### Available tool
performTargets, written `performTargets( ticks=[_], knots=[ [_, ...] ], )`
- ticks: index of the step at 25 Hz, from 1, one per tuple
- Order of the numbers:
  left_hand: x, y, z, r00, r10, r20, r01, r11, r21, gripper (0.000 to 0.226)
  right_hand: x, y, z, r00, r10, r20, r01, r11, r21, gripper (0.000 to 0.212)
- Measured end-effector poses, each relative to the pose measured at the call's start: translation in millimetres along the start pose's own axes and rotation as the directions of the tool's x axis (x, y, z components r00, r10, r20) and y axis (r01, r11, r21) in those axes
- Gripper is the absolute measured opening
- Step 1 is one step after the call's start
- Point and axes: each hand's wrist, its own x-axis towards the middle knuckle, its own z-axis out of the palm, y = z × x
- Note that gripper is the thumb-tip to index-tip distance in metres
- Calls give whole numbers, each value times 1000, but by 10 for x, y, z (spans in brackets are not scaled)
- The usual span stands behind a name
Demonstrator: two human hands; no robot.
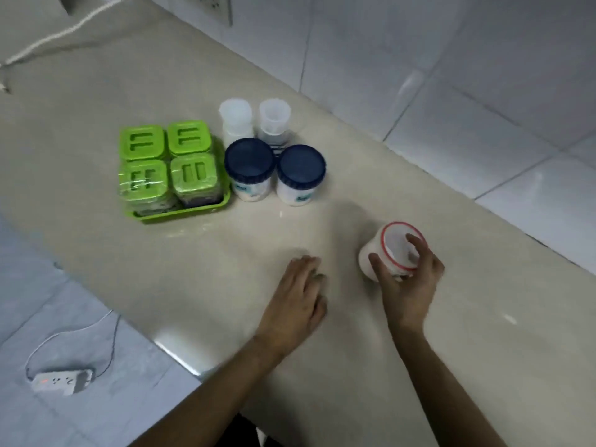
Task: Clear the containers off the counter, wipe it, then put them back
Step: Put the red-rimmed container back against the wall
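Observation:
My right hand [408, 279] grips a white tub with a red-rimmed lid [392, 243], held tilted at the right of the beige counter [225, 259]. My left hand [298, 296] rests palm down on the counter, fingers together over something small and dark that I cannot make out. Further back stand two white jars with dark blue lids [250, 167] [301, 172], two pale translucent bottles [235, 119] [274, 119], and a green tray [193, 211] holding several green-lidded boxes [166, 156].
A white tiled wall [451, 75] runs along the counter's far side, with a socket [211, 4] and a white cable [58, 35] at the back left. The counter's near-left edge drops to a tiled floor where a power strip [61, 380] lies.

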Motion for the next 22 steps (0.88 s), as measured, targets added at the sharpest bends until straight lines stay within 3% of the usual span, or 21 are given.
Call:
performTargets(
  ticks=[3, 6, 9, 14, 22],
  knots=[
    [404, 468, 357, 982, 183, 46, -183, 983, -8, 34, 379, 449, -609, 980, 127, -151, -130, 991, -11, 67],
    [629, 875, 728, 968, 245, 47, -246, 969, 6, 42, 851, 966, -1130, 959, 159, -233, -160, 987, 14, 68],
    [679, 1025, 901, 973, 222, 55, -225, 973, 58, 44, 1263, 1315, -1440, 942, 178, -285, -167, 984, 63, 66],
    [686, 1156, 927, 967, 235, 97, -246, 961, 128, 42, 1821, 1872, -1979, 882, 164, -441, -190, 982, -15, 69],
    [679, 1147, 963, 972, 190, 136, -207, 970, 124, 47, 2035, 2167, -2003, 854, 156, -497, -275, 945, -177, 83]
  ],
)
